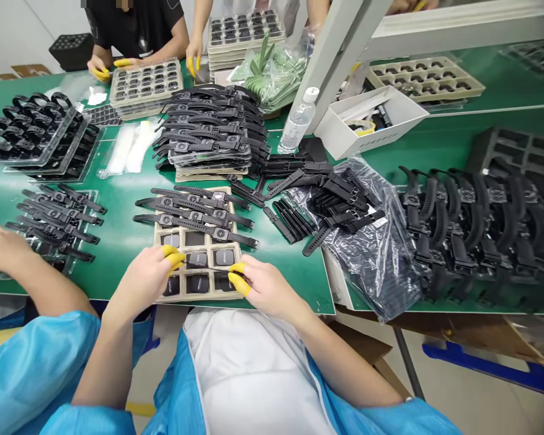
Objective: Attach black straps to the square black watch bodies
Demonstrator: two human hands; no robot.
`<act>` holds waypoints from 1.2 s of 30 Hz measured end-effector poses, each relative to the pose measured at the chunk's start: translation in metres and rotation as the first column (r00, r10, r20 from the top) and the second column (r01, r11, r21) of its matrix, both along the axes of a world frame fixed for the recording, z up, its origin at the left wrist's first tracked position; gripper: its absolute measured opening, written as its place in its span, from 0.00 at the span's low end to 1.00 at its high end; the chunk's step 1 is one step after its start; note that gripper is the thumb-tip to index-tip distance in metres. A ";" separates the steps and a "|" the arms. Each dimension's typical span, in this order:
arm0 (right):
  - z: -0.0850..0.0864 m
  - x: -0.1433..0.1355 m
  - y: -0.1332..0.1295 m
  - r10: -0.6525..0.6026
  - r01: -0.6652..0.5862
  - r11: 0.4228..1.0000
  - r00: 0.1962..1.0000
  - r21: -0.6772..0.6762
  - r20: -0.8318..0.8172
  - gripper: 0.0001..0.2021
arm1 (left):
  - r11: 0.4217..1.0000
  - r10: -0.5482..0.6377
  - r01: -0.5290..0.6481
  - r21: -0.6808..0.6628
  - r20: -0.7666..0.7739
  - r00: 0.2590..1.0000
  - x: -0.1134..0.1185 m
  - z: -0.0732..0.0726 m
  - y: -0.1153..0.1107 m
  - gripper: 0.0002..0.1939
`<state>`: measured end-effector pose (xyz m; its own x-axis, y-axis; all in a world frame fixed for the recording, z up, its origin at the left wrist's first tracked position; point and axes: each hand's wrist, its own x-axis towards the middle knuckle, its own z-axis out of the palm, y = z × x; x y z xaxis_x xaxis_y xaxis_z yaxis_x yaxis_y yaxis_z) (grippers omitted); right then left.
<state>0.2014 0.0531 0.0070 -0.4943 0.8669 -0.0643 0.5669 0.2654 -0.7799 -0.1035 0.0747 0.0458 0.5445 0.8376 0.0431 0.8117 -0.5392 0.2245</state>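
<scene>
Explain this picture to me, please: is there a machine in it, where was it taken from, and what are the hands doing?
No machine is at work here. You see a person's own left hand and right hand, with yellow finger covers, seen from a camera worn on that person's head.

Both hands are over a beige tray with square compartments. Black-strapped watches lie across its far part; dark square pieces sit in nearer compartments. A thin dark item seems pinched between the hands, but it's too small to identify.

Around them on the green table are loose black straps and a clear plastic bottle with a white cap. Co-workers sit nearby.
</scene>
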 end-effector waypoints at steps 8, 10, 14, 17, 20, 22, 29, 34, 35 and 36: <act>0.002 -0.049 0.051 -0.096 0.054 0.993 0.896 0.108 0.433 0.15 | 0.990 0.049 -0.063 -0.127 -0.107 0.993 -0.006 -0.022 0.084 0.12; -0.002 -0.045 0.053 -0.121 0.064 0.987 0.897 0.145 0.426 0.15 | 0.996 0.061 -0.068 -0.053 -0.131 0.990 -0.004 -0.032 0.090 0.10; -0.013 0.002 0.038 -0.310 0.230 0.935 0.900 0.269 0.307 0.15 | 0.966 0.195 -0.184 0.184 -0.047 0.980 -0.010 -0.043 0.070 0.10; -0.019 0.060 0.023 -0.575 0.480 0.815 0.741 0.325 0.346 0.16 | 0.972 0.199 -0.179 0.155 -0.126 0.972 -0.023 -0.044 0.046 0.10; -0.020 0.107 0.016 -0.646 0.601 0.741 0.519 0.299 0.560 0.17 | 0.987 0.136 -0.104 0.121 -0.300 0.944 -0.028 -0.041 0.034 0.11; -0.021 0.121 0.018 -0.592 0.620 0.747 0.455 0.241 0.665 0.18 | 0.990 0.119 -0.082 0.111 -0.381 0.917 -0.025 -0.037 0.034 0.11; -0.030 0.108 0.036 -0.593 0.648 0.730 0.444 0.217 0.672 0.20 | 0.995 0.038 -0.004 0.096 -0.354 0.934 -0.025 -0.032 0.049 0.13; -0.037 0.121 0.043 -0.641 0.707 0.687 0.480 0.169 0.598 0.16 | 0.995 0.074 -0.063 0.074 -0.153 0.986 -0.044 -0.041 0.041 0.12; -0.038 0.126 0.043 -0.660 0.730 0.670 0.504 0.134 0.557 0.16 | 0.992 0.117 -0.113 0.055 -0.081 0.990 -0.047 -0.043 0.036 0.12; -0.040 0.131 0.042 -0.684 0.753 0.652 0.537 0.085 0.494 0.17 | 0.984 0.177 -0.177 0.029 0.003 0.984 -0.050 -0.045 0.031 0.13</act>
<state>0.3321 0.0947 -0.0327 0.4122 0.8827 -0.2257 0.8008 -0.4692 -0.3723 -0.1536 0.1054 0.0004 0.3879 0.9191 0.0686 0.8948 -0.3934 0.2113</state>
